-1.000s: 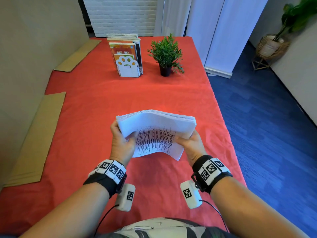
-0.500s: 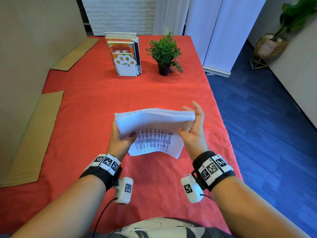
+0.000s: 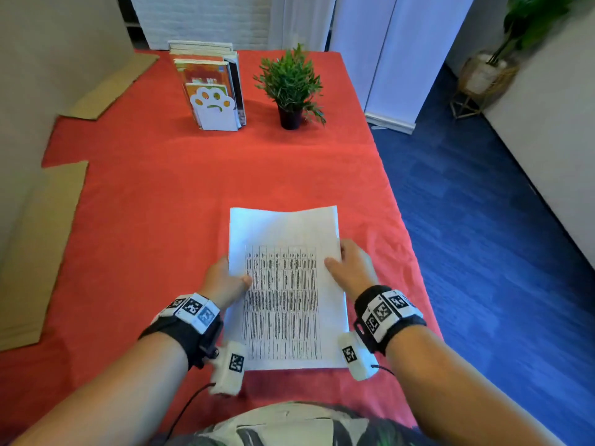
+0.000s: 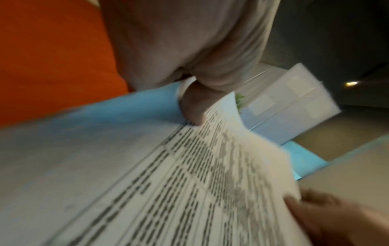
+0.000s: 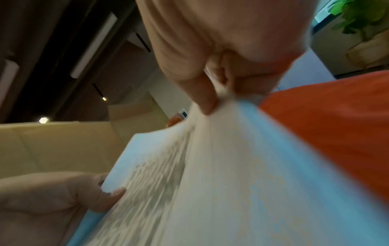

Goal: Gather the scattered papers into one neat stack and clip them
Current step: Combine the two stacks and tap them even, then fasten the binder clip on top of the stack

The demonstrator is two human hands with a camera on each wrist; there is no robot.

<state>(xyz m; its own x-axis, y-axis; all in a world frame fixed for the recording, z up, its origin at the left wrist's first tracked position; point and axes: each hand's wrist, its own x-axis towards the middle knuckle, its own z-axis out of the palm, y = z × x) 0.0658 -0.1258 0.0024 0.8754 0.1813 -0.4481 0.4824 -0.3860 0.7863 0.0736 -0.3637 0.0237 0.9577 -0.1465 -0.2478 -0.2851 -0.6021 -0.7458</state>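
A stack of white printed papers point(image 3: 285, 284) lies flat over the red tablecloth point(image 3: 154, 220) near the front edge, printed table facing up. My left hand point(image 3: 225, 280) grips its left edge, thumb on top. My right hand point(image 3: 349, 265) grips the right edge, thumb on the sheet. In the left wrist view the left thumb presses the paper stack point(image 4: 147, 183); the right hand point(image 4: 336, 219) shows at the far edge. The right wrist view shows the paper stack point(image 5: 221, 183) pinched between thumb and fingers, with the left hand point(image 5: 63, 199) opposite. No clip is visible.
A bookend with books point(image 3: 212, 91) and a small potted plant point(image 3: 291, 88) stand at the table's back. Cardboard sheets point(image 3: 42, 246) lie along the left edge. The table's right edge drops to blue carpet point(image 3: 483, 252).
The stack was held upright on its edge between both hands; now it is laid down flat on the cloth, long side pointing away. Both hands have slid to its side edges.
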